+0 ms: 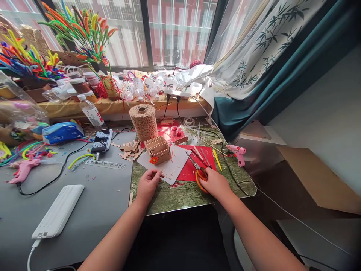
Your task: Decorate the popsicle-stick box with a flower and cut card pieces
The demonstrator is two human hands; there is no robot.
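My right hand is closed around the orange handles of a pair of scissors. Their metal blades point away and to the left, over red paper. Near the front of the white card, my left hand pinches a small thin pale strip, mostly hidden by the fingertips. Just beyond that hand, a small box of wooden sticks with slatted compartments stands on the card. An orange-red flower decorates its front left corner. Small scraps lie around it.
Behind the box stands a large twine spool; loose wooden sticks lie left of it. A pink glue gun with a cable lies at the right edge. A phone and white power bank are on the left.
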